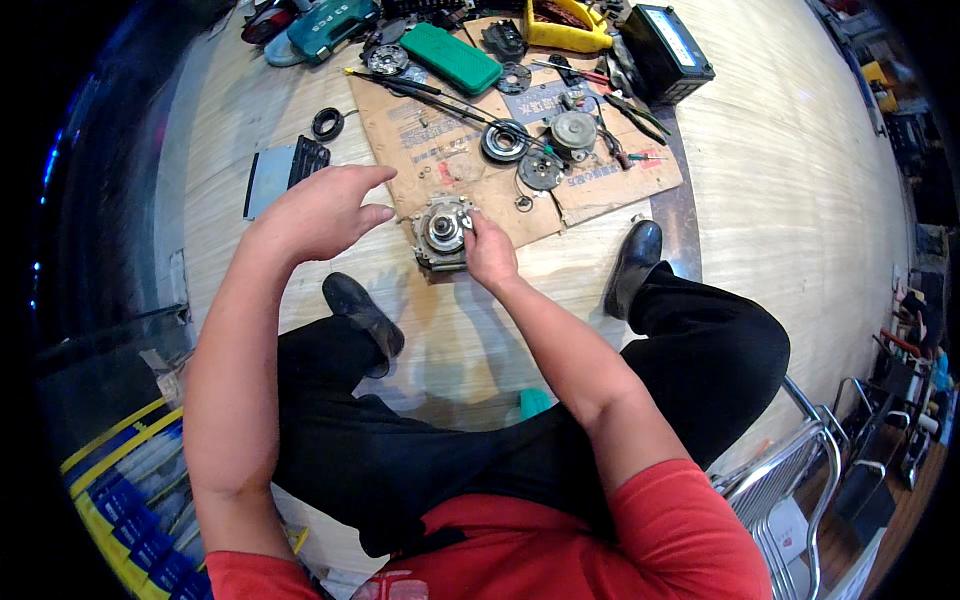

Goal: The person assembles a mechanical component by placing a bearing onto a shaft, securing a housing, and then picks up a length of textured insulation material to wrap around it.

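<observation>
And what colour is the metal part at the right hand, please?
The metal part is mostly silver-grey; it shows in the head view.

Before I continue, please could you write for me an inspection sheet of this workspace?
Surface: pale floor, with printed cardboard lying on it.
Job's things: round-centred metal assembly at the cardboard's near edge; whether it rests there or is lifted, I cannot tell.
Clutter: green case, yellow tray, pliers and loose round parts; black ring off the cardboard.
Hands: right hand grips the assembly's right side; left hand open to its left, apart from it.
Cables: long black cable-like strands across the cardboard.
Surroundings: black battery beyond; metal chair at lower right.
</observation>
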`<act>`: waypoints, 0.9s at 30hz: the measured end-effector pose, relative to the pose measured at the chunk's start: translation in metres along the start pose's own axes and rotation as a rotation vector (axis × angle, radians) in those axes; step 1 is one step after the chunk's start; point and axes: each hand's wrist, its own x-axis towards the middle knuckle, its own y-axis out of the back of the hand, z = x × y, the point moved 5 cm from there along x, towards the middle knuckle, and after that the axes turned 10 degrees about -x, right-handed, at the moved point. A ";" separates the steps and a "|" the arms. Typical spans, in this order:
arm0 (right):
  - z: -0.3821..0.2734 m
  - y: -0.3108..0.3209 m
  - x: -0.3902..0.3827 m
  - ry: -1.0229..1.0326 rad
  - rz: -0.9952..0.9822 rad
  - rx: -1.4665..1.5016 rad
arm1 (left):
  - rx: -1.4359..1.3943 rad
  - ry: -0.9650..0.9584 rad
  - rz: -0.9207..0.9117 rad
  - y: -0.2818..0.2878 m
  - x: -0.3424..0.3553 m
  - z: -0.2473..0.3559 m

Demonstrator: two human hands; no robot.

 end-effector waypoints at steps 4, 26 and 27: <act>0.007 -0.008 -0.001 -0.045 -0.095 0.098 | -0.012 -0.016 0.003 0.001 0.002 0.001; -0.024 -0.013 0.016 0.132 -0.036 0.080 | -0.005 -0.021 0.023 -0.001 -0.007 -0.006; -0.022 -0.015 0.018 0.138 -0.073 0.091 | -0.011 -0.013 0.027 0.000 -0.007 -0.006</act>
